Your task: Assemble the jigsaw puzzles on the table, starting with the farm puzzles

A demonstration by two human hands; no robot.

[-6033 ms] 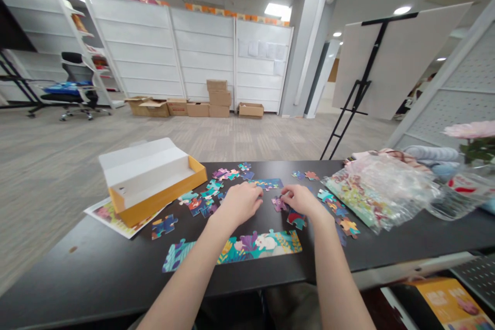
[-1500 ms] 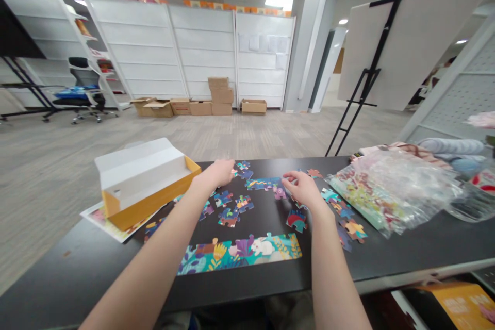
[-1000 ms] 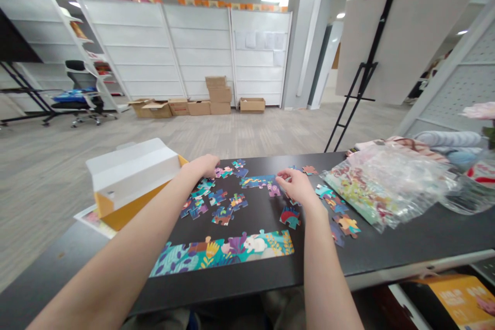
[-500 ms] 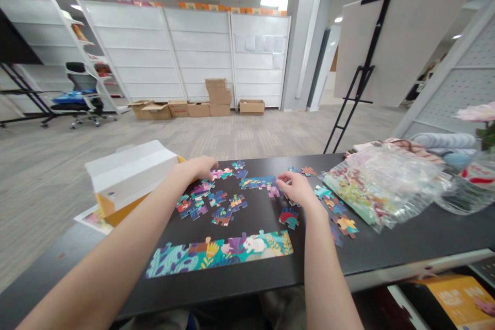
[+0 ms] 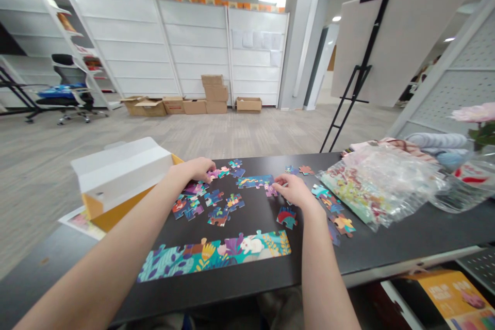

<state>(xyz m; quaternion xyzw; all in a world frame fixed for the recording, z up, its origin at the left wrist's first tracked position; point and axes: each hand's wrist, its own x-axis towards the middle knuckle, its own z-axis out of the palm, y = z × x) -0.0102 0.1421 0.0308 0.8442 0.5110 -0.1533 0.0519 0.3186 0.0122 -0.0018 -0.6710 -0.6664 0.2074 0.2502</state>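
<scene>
At the far edge of the dark table, my left hand [image 5: 201,168] is curled, its fingertips on a pink and purple jigsaw piece [image 5: 212,175]. My right hand [image 5: 294,188] pinches the edge of a purple jigsaw piece [image 5: 271,191] beside a short joined blue strip [image 5: 251,181]. The fingers partly cover both pieces. Nearer to me lies a long joined jigsaw strip [image 5: 216,256] with a white rabbit and plants. Loose pieces [image 5: 218,216] are scattered between my arms. A red and teal piece [image 5: 286,217] rests just below my right hand.
An open white and yellow box [image 5: 124,175] stands at the left on a printed sheet [image 5: 79,221]. To the right are more loose pieces [image 5: 343,225], a clear plastic bag [image 5: 382,180] and a pink flower [image 5: 474,112]. A yellow box [image 5: 452,299] sits below the table's right edge.
The camera view has shifted slightly. Both hands stay almost in place, with the right fingers a little closer around the purple piece. The joined strips look the same.
</scene>
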